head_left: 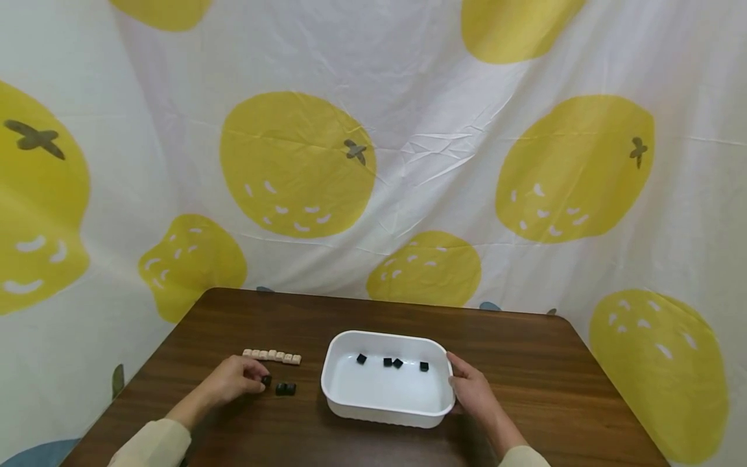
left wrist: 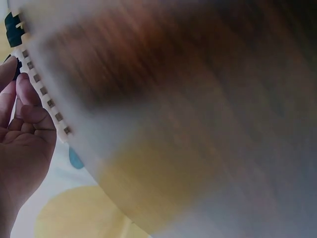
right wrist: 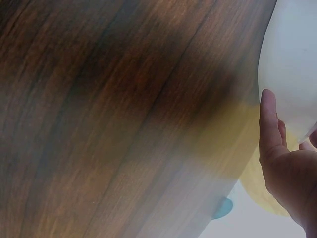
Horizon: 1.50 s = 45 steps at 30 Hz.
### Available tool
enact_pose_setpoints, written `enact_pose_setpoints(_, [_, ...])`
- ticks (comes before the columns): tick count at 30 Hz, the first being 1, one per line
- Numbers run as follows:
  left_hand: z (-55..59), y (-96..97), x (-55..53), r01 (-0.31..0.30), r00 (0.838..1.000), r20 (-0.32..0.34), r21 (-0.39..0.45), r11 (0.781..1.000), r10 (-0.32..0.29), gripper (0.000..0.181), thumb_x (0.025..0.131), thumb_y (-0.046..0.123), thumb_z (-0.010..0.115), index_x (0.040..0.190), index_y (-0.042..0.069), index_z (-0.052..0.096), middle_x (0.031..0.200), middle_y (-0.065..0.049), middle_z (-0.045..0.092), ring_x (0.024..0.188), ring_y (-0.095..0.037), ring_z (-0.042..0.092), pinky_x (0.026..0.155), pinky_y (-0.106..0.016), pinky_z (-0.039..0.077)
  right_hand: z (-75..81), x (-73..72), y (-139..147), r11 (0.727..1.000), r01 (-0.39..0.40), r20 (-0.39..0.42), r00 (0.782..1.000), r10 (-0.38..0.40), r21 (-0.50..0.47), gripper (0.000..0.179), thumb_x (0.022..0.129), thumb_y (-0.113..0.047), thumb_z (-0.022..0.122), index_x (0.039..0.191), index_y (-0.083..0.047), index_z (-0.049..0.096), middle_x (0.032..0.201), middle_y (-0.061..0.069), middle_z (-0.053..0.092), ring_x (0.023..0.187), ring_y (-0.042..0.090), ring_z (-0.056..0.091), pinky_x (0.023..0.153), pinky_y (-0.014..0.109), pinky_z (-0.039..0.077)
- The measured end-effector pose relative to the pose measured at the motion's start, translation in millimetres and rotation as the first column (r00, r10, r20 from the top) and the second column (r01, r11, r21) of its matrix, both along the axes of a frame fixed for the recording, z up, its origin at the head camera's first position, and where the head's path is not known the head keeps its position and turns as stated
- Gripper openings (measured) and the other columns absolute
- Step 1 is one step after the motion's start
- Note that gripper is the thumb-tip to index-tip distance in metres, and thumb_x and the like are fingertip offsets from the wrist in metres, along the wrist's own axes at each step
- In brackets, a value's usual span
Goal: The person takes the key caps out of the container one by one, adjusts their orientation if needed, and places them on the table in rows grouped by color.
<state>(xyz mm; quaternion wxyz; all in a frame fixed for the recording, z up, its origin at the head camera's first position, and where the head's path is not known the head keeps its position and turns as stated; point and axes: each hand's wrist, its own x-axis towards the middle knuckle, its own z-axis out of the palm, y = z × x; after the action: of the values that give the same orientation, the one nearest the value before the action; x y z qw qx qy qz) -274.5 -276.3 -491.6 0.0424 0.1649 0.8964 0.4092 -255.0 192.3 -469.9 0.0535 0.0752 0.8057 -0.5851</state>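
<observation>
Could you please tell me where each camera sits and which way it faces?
Head: on the head, facing forward and down at the table, tub and cloth; left hand, right hand and sleeves show.
Left wrist: on that wrist, facing the table, pale blocks and a pinched black block; the left hand shows.
Right wrist: on that wrist, facing the table and tub; the right hand shows.
Head and left wrist share the pale blocks.
</observation>
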Motion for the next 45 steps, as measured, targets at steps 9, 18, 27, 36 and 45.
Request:
enact_pose_setpoints(9, [-6.6, 7.9, -0.1, -0.026, 0.998, 0.051, -0.031, 0.999, 0.027, 0.016, 0.079, 0.003, 0.076, 0.094, 0.001, 0.072, 0.078, 0.0, 0.061, 0.074, -0.017, 0.055, 0.063, -0.029, 0.046, 0.2, 0.3, 0, 1.0, -0.004, -0.006, 1.0, 0.004, -0.002, 0.053, 0.098, 0.0, 0.041, 0.15, -0.001, 0.037, 0.125, 0.033, 0.05, 0.08, 0.027, 0.064, 0.062, 0.043, 0.057])
enact_pose_setpoints(18, [-5.3, 10.7, -0.6, -0.014, 0.997, 0.073, -0.052, 0.999, 0.018, 0.017, 0.08, 0.003, 0.077, 0.096, 0.0, 0.072, 0.08, 0.001, 0.063, 0.075, -0.017, 0.056, 0.065, -0.033, 0.047, -0.5, 1.0, 0, 1.0, -0.001, -0.019, 1.0, 0.001, -0.002, 0.053, 0.097, 0.0, 0.042, 0.15, 0.0, 0.037, 0.124, 0.033, 0.051, 0.076, 0.025, 0.064, 0.06, 0.042, 0.056])
enact_pose_setpoints(27, [-7.6, 10.9, -2.4, -0.026, 0.996, 0.082, -0.043, 0.999, 0.03, 0.024, 0.078, 0.001, 0.078, 0.101, 0.0, 0.072, 0.083, 0.0, 0.062, 0.079, -0.017, 0.056, 0.067, -0.034, 0.047, -2.0, 1.0, 1, 1.0, -0.007, -0.006, 1.0, 0.007, -0.018, 0.053, 0.098, -0.001, 0.041, 0.151, -0.002, 0.037, 0.115, 0.029, 0.051, 0.079, 0.027, 0.064, 0.061, 0.042, 0.057])
enact_pose_setpoints(36, [-3.7, 8.6, -1.3, -0.005, 0.997, 0.078, -0.02, 1.0, 0.006, 0.03, 0.076, -0.005, 0.074, 0.105, -0.001, 0.069, 0.087, -0.003, 0.063, 0.083, -0.019, 0.057, 0.068, -0.034, 0.049, -1.8, 0.9, 0, 1.0, -0.003, 0.003, 1.0, 0.003, -0.019, 0.053, 0.099, -0.001, 0.041, 0.151, -0.003, 0.036, 0.116, 0.029, 0.052, 0.08, 0.026, 0.064, 0.062, 0.042, 0.057])
enact_pose_setpoints(45, [22.9, 36.3, -9.3, -0.109, 0.991, -0.074, -0.007, 0.994, 0.108, 0.026, 0.091, 0.009, 0.069, 0.116, 0.001, 0.069, 0.101, -0.007, 0.068, 0.087, -0.018, 0.061, 0.07, -0.034, 0.05, -2.0, 1.0, 1, 1.0, -0.003, -0.008, 1.0, 0.003, -0.014, 0.052, 0.099, -0.001, 0.041, 0.151, -0.002, 0.036, 0.116, 0.03, 0.052, 0.078, 0.026, 0.064, 0.061, 0.042, 0.057])
